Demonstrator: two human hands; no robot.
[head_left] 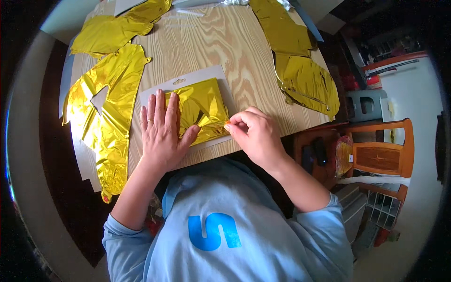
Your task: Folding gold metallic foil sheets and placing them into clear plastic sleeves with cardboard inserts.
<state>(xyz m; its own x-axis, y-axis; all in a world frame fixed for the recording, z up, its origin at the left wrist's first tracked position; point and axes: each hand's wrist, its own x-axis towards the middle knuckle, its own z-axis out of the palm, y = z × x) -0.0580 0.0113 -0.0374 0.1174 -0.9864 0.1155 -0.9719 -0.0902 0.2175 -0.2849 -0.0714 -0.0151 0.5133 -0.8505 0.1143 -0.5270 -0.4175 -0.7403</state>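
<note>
On the wooden table lies a pale card (pixel 206 73) with a hang hole, set at a slant near the front edge. A gold foil balloon (pixel 204 96), folded into a flat packet, rests on it. My left hand (pixel 163 134) presses flat on the packet's left side, fingers stretched out and the thumb spread. At the packet's lower right corner, my right hand (pixel 258 138) pinches the edge of the foil between thumb and forefinger. Small creases run across the foil by this pinch.
Flat gold foil balloons lie at the left (pixel 117 89), far left (pixel 103 35) and right (pixel 305 80) of the wood-grain table (pixel 206 37). Clear plastic pieces (pixel 190 12) lie at the far edge. A wooden chair (pixel 380 155) stands to the right.
</note>
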